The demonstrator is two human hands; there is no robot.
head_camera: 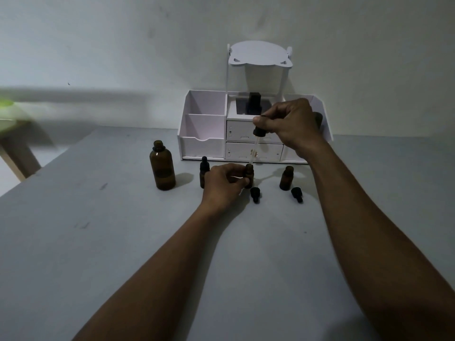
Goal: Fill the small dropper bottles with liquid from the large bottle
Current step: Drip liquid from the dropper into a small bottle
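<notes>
A large amber bottle (pixel 162 168) stands uncapped on the grey table, left of the small ones. My left hand (pixel 222 184) grips a small open amber bottle (pixel 249 174). My right hand (pixel 288 125) pinches the black bulb of a long glass dropper (pixel 254 150), whose tip sits at that bottle's mouth. Partly hidden behind my left hand stands a capped small bottle (pixel 204 169). Another small open bottle (pixel 286 178) stands to the right. Two black dropper caps (pixel 255 193) (pixel 296 193) lie on the table in front of the bottles.
A white desk organiser (pixel 204 134) with drawers and open compartments stands against the wall behind the bottles, holding a dark object (pixel 254 105). A wooden stool leg (pixel 19 153) and something green (pixel 6 104) show at the far left.
</notes>
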